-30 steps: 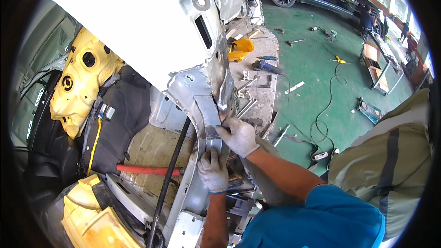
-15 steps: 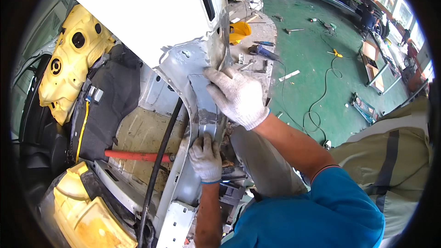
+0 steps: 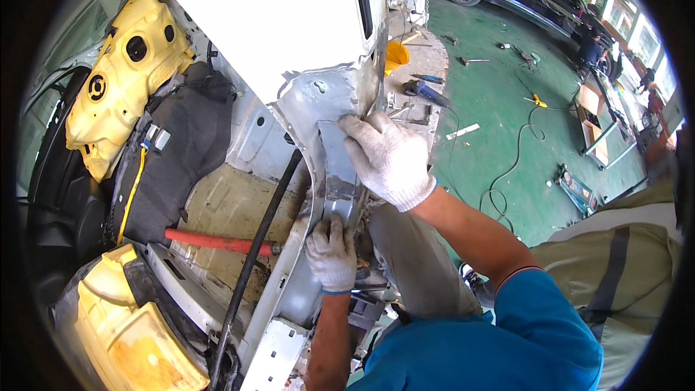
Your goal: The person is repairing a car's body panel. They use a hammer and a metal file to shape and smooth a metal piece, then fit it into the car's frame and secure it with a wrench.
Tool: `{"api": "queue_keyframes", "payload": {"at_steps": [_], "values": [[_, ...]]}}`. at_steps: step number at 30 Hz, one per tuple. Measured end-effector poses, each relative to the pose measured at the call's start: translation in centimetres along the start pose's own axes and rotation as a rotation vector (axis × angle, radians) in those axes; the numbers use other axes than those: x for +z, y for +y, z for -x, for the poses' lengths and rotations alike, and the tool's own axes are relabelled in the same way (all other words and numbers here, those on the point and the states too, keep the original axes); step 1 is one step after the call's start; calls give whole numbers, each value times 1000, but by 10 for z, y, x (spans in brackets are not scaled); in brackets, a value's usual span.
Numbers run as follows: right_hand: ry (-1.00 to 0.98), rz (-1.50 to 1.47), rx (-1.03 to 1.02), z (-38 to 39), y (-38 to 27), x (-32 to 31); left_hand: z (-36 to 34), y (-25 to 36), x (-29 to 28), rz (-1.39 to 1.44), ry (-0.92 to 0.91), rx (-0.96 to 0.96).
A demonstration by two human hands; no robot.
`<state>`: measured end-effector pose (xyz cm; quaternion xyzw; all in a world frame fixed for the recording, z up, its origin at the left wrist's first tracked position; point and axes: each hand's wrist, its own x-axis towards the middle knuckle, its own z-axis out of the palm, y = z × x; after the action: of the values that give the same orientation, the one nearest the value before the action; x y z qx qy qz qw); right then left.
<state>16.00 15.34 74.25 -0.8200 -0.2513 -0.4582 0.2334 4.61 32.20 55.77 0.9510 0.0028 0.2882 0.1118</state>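
Note:
A grey sheet-metal panel (image 3: 339, 156) lies along the door pillar base and sill of a stripped car body, with a darker band across its middle. My right hand (image 3: 391, 159), in a white knit glove, is closed over the panel's upper right edge, thumb and fingers bent against the metal. Lower down, my left hand (image 3: 331, 252), in a similar soiled glove, has its fingers curled against the panel's lower end above the sill (image 3: 298, 293). Its fingertips press close together there. Both palms hide the parts of the metal under them.
Inside the car are a black bar (image 3: 253, 246), a red tube (image 3: 217, 240) and yellow foam padding (image 3: 130, 76). Beyond the sill stand a yellow bucket (image 3: 397, 56) and a blue power tool (image 3: 423, 91). A cable (image 3: 507, 174) crosses the green floor. Khaki clothing (image 3: 615, 282) fills the right edge.
The view has shifted slightly, so the car body and floor items appear farther right. Both hands keep their places on the panel.

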Motion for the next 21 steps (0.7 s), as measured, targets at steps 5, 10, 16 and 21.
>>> {"api": "queue_keyframes", "payload": {"at_steps": [5,10,16,21], "values": [[-11,-16,6,-2,-2,-1,2,0,1,-4,-13,-21],[7,-76,2,-5,-2,-4,0,1,-1,56,55,4],[-16,-96,9,-5,0,0,-2,1,-1,-14,74,28],[-40,-89,-1,-4,1,1,-2,0,-1,-36,79,41]]}}
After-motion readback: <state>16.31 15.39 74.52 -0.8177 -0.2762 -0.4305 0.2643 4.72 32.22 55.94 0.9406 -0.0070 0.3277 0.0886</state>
